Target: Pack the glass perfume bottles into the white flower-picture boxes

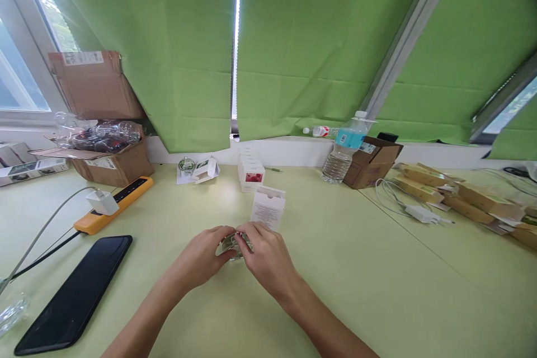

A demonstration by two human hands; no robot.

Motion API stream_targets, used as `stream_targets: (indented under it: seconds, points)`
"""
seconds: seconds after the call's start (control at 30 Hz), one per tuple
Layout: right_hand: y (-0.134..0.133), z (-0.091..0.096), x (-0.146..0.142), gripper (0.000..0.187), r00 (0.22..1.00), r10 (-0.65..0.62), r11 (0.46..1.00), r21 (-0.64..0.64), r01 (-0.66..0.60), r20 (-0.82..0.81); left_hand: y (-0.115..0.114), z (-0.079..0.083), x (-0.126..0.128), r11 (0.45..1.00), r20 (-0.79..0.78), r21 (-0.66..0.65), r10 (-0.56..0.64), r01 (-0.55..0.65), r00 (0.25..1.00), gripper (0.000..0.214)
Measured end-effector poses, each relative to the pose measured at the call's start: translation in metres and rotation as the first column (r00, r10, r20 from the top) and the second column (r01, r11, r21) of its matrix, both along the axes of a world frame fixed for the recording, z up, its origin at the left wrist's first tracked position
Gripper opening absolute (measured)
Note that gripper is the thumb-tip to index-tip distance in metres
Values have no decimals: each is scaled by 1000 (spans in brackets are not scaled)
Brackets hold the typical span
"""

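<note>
Both hands meet over a small clear, glass-like round object (pixel 232 246) near the middle of the table. My left hand (pixel 205 256) curls around its left side, thumb below and fingers on top. From the right, my right hand (pixel 268 257) pinches at its upper part, the fingertips touching those of the left. Much of the object is covered by the fingers. Just behind the right hand stands an open white printed carton (pixel 267 208), its flap up. Farther back is a row of white small boxes (pixel 252 177) with a red picture on the front one.
A round clear container (pixel 187 165) and an opened white box (pixel 206 169) lie at the back. At left are a phone (pixel 75 296), an orange power strip (pixel 138 185) and a cardboard box (pixel 113 169). A water bottle (pixel 340 151) and flat yellowish boxes (pixel 467 207) are right.
</note>
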State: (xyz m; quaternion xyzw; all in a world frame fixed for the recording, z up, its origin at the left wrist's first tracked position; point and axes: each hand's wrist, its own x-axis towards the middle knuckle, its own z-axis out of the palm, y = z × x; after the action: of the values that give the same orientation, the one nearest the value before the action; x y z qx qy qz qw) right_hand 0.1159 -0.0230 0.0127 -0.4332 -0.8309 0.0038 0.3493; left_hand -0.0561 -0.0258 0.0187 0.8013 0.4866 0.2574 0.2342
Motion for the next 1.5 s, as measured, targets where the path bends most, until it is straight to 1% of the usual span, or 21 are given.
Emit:
stream_targets:
  seconds: [0.13,0.63,0.87,0.97,1.07,1.13,1.2,1.27,1.33,1.37,1.43,1.5]
  points:
    - [0,-2,1,9,1000,-12,1000,7,12,13,-1,1,0,1000,0,5,-6,6,1000,13]
    - [0,1,2,14,1000,-10,996,85,11,-3,-1,2,1,1000,-1,9,10,-10,1000,13]
    - [0,2,3,16,1000,-1,996,89,3,-17,-1,2,1,1000,-25,10,13,-12,1000,9]
    - [-2,4,3,14,999,0,994,106,6,-52,-1,2,1,1000,-30,6,18,-18,999,8]
    - [-3,7,4,15,992,22,992,125,-7,-122,-2,4,-1,1000,-13,-3,19,-19,1000,16]
    - [-3,9,6,18,985,34,993,118,-14,-170,-1,6,-4,999,12,-14,30,-30,999,31]
    - [-2,11,9,20,976,30,994,108,-7,-214,1,10,-10,997,53,-32,71,-69,996,42]
    - [-1,12,13,20,968,14,995,98,11,-250,4,15,-19,990,102,-47,139,-135,985,42]
    - [0,12,16,21,962,0,995,91,26,-273,7,19,-30,977,108,-54,213,-208,971,43]
    - [1,12,17,21,960,-5,995,91,32,-280,9,20,-36,966,84,-52,257,-254,963,44]
    - [3,12,19,22,957,-15,995,91,43,-289,11,20,-49,951,-8,-66,302,-302,953,44]
    - [4,12,21,23,955,-24,996,80,50,-297,12,17,-62,947,-76,-142,278,-287,957,44]
